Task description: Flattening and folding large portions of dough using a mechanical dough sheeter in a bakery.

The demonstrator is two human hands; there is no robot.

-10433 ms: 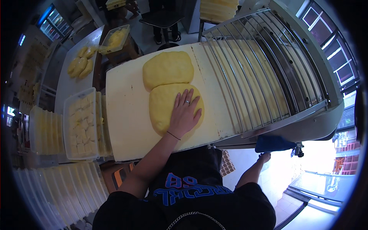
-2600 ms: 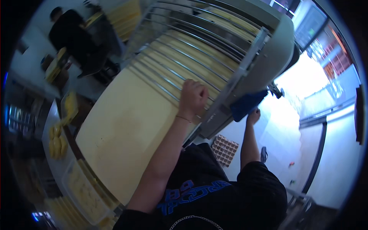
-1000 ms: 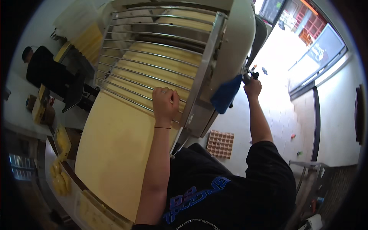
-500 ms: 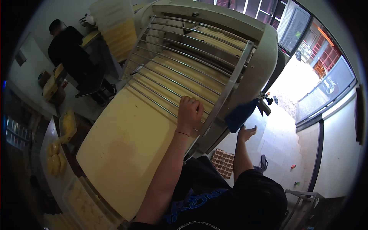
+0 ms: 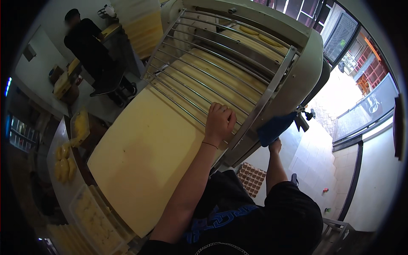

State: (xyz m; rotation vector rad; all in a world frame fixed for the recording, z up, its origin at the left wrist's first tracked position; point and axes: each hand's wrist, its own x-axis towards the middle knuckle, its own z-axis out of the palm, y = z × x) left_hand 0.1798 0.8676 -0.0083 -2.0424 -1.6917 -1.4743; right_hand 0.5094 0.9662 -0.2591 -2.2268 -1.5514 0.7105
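A dough sheeter [image 5: 316, 46] fills the middle, with a guard of metal bars [image 5: 221, 67] over its belt. Closed fingers of my left hand [image 5: 220, 123] rest on the near edge of that guard, toward its right end. Beneath the bars and out toward me runs a broad pale-yellow sheet [image 5: 140, 148], with a few dark specks on it; I cannot tell whether it is dough or bare belt. At the machine's right side hangs a blue cloth [image 5: 275, 128]. My right hand [image 5: 276, 147] closes at its lower end, fingers partly hidden by it.
On the left, a side table [image 5: 63, 131] holds bagged yellow lumps [image 5: 65, 163] and a clear tub [image 5: 95, 219]. A person in black [image 5: 91, 46] works at a far counter. A brown egg tray [image 5: 252, 179] lies on the floor near a sandal [image 5: 294, 179]. An open doorway is at right.
My right hand, open and below the blue cloth before, has come up against its lower end. Yellow strips now show behind the far bars. The whole view has shifted; my left hand stays on the guard.
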